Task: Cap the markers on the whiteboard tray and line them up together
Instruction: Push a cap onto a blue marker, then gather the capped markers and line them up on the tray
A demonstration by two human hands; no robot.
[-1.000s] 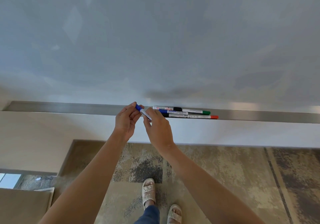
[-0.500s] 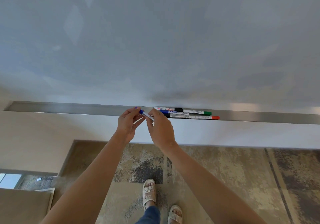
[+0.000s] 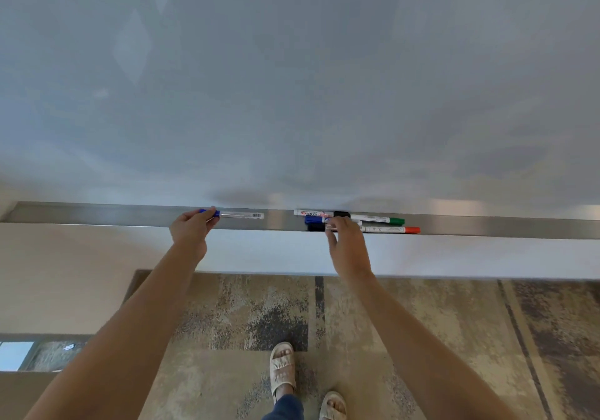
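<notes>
Nearest the camera, two feet in pale sandals (image 3: 283,367) stand on a mottled brown and grey carpet (image 3: 422,338). Both bare forearms reach up and away to the metal whiteboard tray (image 3: 97,215), which runs left to right across the view.

The left hand (image 3: 190,232) pinches the blue cap end of a blue-capped marker (image 3: 238,215) between thumb and fingertips. This marker lies lengthwise along the tray, cap to the left, white barrel to the right, with a small barcode label near its right end. It sits well apart from the other markers.

The right hand (image 3: 345,241) rests its fingers on the left part of a bunch of markers (image 3: 357,221) lying side by side, all parallel to the tray. Whether the fingers are closed on one of them cannot be told. In the bunch, a green-capped marker (image 3: 378,219) and a red-capped marker (image 3: 389,229) point their caps right; blue and black caps show at the left. The rearmost barrel carries red print and the word "MARKER"; the other writing is too small to read.

Behind the tray rises the grey-white whiteboard (image 3: 292,79).
</notes>
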